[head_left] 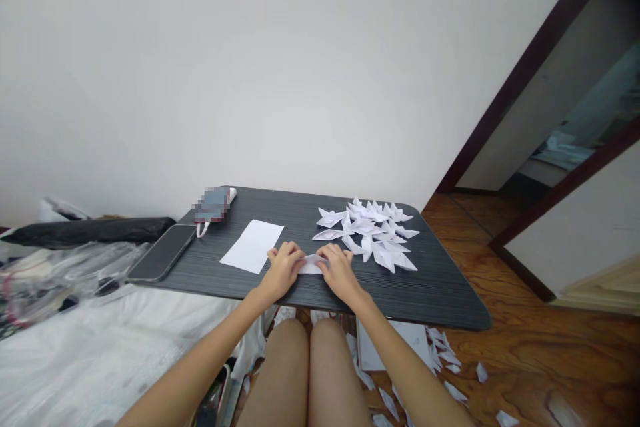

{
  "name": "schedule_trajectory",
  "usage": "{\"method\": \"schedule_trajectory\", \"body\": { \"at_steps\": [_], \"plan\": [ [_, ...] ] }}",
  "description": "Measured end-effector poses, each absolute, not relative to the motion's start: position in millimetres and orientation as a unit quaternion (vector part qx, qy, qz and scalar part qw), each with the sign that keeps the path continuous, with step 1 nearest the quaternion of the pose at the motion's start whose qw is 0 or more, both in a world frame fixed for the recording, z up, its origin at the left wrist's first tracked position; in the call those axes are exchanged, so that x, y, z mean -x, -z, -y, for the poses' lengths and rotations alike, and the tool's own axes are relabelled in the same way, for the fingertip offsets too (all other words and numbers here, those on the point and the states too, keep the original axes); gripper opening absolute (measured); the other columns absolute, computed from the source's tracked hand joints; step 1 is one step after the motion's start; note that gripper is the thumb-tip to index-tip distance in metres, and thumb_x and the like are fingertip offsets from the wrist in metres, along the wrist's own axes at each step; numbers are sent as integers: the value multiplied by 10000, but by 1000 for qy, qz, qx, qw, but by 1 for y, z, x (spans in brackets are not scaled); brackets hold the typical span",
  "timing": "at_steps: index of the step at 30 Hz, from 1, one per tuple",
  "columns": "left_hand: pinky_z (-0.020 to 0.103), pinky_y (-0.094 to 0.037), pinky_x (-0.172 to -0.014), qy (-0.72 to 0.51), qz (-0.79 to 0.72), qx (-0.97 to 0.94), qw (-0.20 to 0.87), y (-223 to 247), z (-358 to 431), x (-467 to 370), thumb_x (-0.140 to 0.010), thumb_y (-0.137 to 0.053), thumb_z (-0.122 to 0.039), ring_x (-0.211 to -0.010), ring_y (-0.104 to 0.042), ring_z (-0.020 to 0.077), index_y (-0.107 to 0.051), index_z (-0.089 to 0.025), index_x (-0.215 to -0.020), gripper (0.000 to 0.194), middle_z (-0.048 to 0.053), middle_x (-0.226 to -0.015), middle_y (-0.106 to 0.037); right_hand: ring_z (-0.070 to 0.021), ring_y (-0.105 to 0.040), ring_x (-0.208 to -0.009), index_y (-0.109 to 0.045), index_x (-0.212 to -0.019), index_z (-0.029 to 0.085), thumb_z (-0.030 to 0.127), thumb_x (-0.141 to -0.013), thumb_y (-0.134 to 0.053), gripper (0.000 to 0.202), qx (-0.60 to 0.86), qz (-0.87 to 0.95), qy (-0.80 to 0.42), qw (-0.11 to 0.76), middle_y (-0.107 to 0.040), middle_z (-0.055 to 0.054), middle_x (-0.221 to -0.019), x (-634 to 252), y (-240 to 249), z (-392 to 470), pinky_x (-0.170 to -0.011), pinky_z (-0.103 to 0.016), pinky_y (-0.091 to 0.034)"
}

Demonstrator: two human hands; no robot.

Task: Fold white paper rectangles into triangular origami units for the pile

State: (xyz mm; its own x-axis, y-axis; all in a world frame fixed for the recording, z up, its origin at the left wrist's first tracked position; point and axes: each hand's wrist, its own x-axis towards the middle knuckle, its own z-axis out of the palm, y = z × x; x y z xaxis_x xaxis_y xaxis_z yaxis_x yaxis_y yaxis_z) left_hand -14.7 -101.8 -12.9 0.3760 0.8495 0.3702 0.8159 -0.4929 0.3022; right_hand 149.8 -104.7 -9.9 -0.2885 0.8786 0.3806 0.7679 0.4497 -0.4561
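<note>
Between my two hands, near the front edge of the dark table (430, 293), is a small piece of folded white paper (312, 265). My left hand (285, 268) grips its left end with fingers and thumb closed together. On the right end, my right hand (341, 271) holds it the same way. Parts of the paper are hidden under the fingers. A flat white sheet (254, 245) lies just left of my left hand. Beyond my right hand sits a cluster of folded paper boats (370, 230).
A phone-like black slab (165, 253) lies at the table's left edge. Behind it is a blurred-out device (213, 205) with a white cable (203, 229). More folded papers (443, 350) are scattered on the wooden floor (565, 353). A white wall (300, 80) stands behind the table.
</note>
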Motion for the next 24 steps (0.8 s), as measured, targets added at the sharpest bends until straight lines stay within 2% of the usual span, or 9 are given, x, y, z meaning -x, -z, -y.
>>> {"method": "schedule_trajectory", "body": {
  "at_steps": [3,9,17,24],
  "plan": [
    [350,-240,-744,-260,-464,-847,-8,6,108,19,-836,-370,-192,-878,-422,174,-583,-194,-847,213,48,-931,-488,-163,-450,-852,-542,-796,180,136,-795,-446,105,474,822,-43,312,-543,-30,-847,-157,2,113,-770,-329,-238],
    [336,-259,-744,-188,-381,-904,-46,3,126,26,-843,-331,-128,-840,-442,160,-576,-185,-886,255,59,-909,-504,-147,-477,-808,-586,-792,168,107,-811,-425,173,388,881,-1,270,-556,-50,-826,-169,12,127,-781,-320,-286],
    [278,-352,-683,-191,-354,-915,15,-1,129,28,-858,-318,-169,-761,-451,139,-580,-156,-834,263,59,-832,-515,-147,-489,-789,-582,-795,161,121,-825,-404,185,375,896,-39,234,-559,-47,-805,-175,7,128,-725,-291,-356],
    [332,-402,-767,-136,-247,-951,-125,-5,143,26,-852,-318,-124,-896,-474,193,-529,-95,-935,228,121,-922,-532,-171,-478,-853,-573,-864,148,121,-835,-386,191,306,933,38,185,-560,-69,-860,-179,2,135,-753,-314,-366]
  ]
}}
